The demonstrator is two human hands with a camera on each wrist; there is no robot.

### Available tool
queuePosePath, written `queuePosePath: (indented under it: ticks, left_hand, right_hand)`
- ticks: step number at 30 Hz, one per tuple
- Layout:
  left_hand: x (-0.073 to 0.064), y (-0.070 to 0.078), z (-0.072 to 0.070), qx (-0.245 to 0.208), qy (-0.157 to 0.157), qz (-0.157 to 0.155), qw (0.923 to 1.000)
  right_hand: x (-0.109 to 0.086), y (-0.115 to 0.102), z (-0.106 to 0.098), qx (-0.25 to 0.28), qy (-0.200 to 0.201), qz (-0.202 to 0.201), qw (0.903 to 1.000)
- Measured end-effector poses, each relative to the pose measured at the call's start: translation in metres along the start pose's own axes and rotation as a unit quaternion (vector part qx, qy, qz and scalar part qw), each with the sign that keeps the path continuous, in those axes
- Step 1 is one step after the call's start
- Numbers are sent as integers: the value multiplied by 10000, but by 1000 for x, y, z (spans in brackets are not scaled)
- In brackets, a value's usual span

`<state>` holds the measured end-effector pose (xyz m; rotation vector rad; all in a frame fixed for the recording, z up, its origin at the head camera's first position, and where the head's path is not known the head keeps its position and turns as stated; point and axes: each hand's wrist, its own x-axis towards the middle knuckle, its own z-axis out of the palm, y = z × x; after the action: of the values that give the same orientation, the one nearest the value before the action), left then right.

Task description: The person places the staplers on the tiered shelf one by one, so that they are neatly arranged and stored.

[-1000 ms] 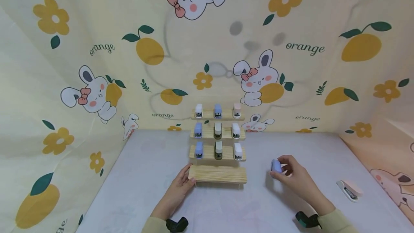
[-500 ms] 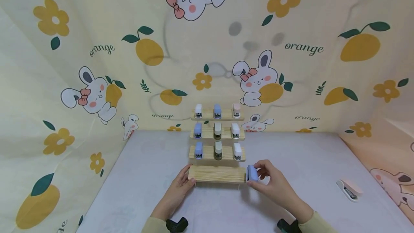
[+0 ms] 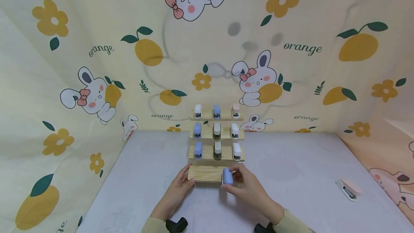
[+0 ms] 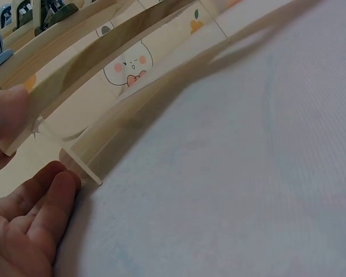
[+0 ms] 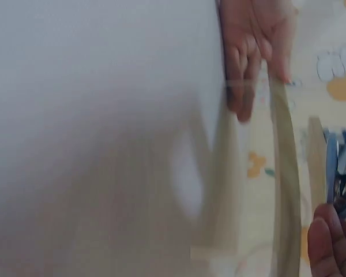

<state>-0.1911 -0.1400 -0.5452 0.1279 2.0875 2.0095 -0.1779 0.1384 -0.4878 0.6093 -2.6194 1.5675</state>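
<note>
A light-blue mini stapler (image 3: 228,176) is pinched between the thumb and fingers of my right hand (image 3: 247,186). It overlaps the right half of the lowest wooden shelf (image 3: 204,174) in the head view. My left hand (image 3: 175,189) grips that shelf's left end, its thumb at the front corner. In the left wrist view, the other left fingers (image 4: 51,202) are curled beside a clear shelf leg (image 4: 75,156). The right wrist view is blurred; right fingertips (image 5: 326,231) show against the stapler's pale-blue edge (image 5: 331,167).
Behind rise three wooden tiers (image 3: 207,156), each bearing staplers in blue, white, grey-green or pink. A pink-and-white stapler (image 3: 349,189) lies far right on the white tabletop (image 3: 300,175). A patterned cloth (image 3: 207,64) backs the table.
My right hand has carried the blue stapler leftward from the open tabletop, past the shelf's right end, to over its right half. The left hand has kept its grip on the shelf.
</note>
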Motion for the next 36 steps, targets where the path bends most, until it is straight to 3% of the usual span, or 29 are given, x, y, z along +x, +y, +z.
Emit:
queuePosePath:
  ticks: [8,19,27,36]
  left_hand:
    - [0,-1,-2,-101,-37,-78,9999]
    - [-1,1,-4,-322,-61,-283,9991]
    - [-1,3,-3,-368,-117,-352,9986]
    - [-1,3,-4,-350,-104,-354,9987]
  right_hand:
    - [16,-6,34,-99,40,15,9999]
    - [35,-15,59,-339,211,133,9991]
    - [41,-18,65,-356,259,272,9987]
    - [40,-13,60,-587,-111,96,9982]
